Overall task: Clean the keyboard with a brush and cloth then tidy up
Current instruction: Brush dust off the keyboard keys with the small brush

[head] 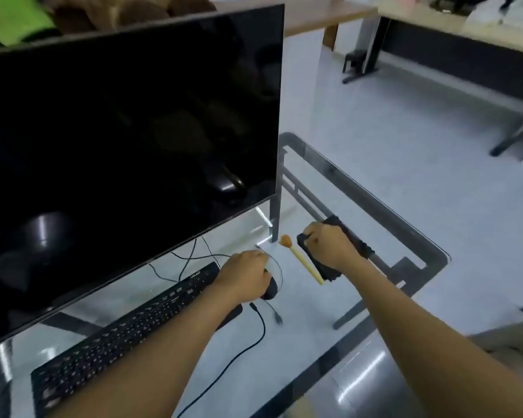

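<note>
A black keyboard (pixel 124 330) lies diagonally on the glass desk (pixel 323 354) in front of a dark monitor (pixel 127 152). My left hand (pixel 245 276) is curled over a black mouse (pixel 271 289) at the keyboard's right end. To the right, a wooden brush (pixel 302 260) with a tan tuft lies on the glass. Beside it my right hand (pixel 329 245) grips a dark cloth (pixel 329 271) that rests on the desk, its fingers curled into the fabric.
Thin black cables (pixel 254 333) loop over the glass near the mouse, one ending in a loose plug. The desk's dark metal frame (pixel 384 206) shows through the glass. Other desks (pixel 453 40) stand across the pale floor at the back right.
</note>
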The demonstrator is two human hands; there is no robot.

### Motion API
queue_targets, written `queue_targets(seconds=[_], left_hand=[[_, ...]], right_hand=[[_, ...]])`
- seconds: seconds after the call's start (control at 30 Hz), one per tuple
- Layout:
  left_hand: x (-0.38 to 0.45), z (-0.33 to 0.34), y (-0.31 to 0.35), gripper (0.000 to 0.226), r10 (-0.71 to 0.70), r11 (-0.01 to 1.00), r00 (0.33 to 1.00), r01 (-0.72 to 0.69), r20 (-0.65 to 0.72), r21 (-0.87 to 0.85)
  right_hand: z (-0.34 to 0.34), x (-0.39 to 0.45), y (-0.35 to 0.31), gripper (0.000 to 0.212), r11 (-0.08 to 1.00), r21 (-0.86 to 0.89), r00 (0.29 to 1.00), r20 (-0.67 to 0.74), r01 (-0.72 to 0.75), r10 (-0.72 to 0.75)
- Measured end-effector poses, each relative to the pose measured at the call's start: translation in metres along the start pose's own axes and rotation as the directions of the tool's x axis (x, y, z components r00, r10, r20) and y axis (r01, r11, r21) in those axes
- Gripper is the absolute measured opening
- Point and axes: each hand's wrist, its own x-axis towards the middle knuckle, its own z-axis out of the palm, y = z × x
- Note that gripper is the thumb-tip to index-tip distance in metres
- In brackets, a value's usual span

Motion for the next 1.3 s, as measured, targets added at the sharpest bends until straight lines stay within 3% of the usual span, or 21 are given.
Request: queue_targets(seconds=[0.1, 0.3, 0.43, 0.5, 0.57, 0.63, 0.73, 0.8, 0.87, 0.93, 1.0, 1.07, 1.3], left_hand=[[0.009, 0.018, -0.006, 0.019, -0.019, 0.999, 1.000, 0.019, 0.020, 0.035], [0.025, 0.045, -0.017, 0.034, -0.084, 0.996, 0.993, 0.080, 0.081, 0.049], [0.028, 0.050, -0.018, 0.043, -0.098, 0.994, 0.990, 0.093, 0.101, 0.052], [0.029, 0.051, -0.019, 0.042, -0.112, 0.993, 0.990, 0.108, 0.087, 0.049], [0.028, 0.053, -0.017, 0.041, -0.118, 0.993, 0.991, 0.116, 0.067, 0.032], [0.023, 0.053, -0.017, 0.043, -0.121, 0.993, 0.992, 0.121, 0.015, -0.007], [0.008, 0.050, -0.022, 0.045, -0.184, 0.972, 0.975, 0.163, -0.121, -0.167], [-0.010, 0.049, -0.033, 0.044, -0.277, 0.928, 0.942, 0.210, -0.191, -0.309], [-0.033, 0.050, -0.049, 0.044, -0.415, 0.850, 0.881, 0.286, -0.227, -0.442], [-0.059, 0.051, -0.069, 0.040, -0.552, 0.760, 0.796, 0.358, -0.248, -0.543], [-0.087, 0.051, -0.091, 0.036, -0.654, 0.680, 0.712, 0.407, -0.256, -0.610], [-0.110, 0.053, -0.109, 0.035, -0.700, 0.644, 0.665, 0.433, -0.259, -0.630], [-0.177, 0.063, -0.155, 0.041, -0.699, 0.692, 0.646, 0.506, -0.305, -0.514]], right_hand=[[0.019, 0.011, 0.008, 0.020, 0.996, -0.014, 0.995, 0.045, -0.085, 0.086], [0.058, 0.026, 0.016, 0.030, 0.992, -0.104, 0.992, 0.099, -0.073, 0.083], [0.073, 0.029, 0.017, 0.024, 0.983, -0.142, 0.984, 0.116, -0.116, 0.133], [0.075, 0.032, 0.017, 0.021, 0.984, -0.089, 0.978, 0.123, -0.156, 0.166], [0.071, 0.033, 0.013, 0.017, 0.970, 0.143, 0.972, 0.154, -0.198, 0.176], [0.061, 0.030, 0.002, 0.021, 0.869, 0.449, 0.972, 0.196, -0.207, 0.130], [0.044, 0.019, -0.026, 0.022, 0.570, 0.778, 0.957, 0.286, -0.264, 0.053], [0.039, 0.014, -0.046, 0.025, 0.406, 0.856, 0.931, 0.364, -0.321, -0.029], [0.043, 0.010, -0.067, 0.032, 0.364, 0.874, 0.912, 0.389, -0.322, -0.128], [0.053, 0.005, -0.088, 0.034, 0.369, 0.883, 0.909, 0.375, -0.290, -0.182], [0.067, 0.001, -0.116, 0.022, 0.421, 0.879, 0.920, 0.332, -0.222, -0.207], [0.080, -0.003, -0.142, 0.019, 0.473, 0.867, 0.930, 0.290, -0.156, -0.227], [0.139, -0.024, -0.226, 0.008, 0.699, 0.709, 0.892, 0.250, 0.096, -0.376]])
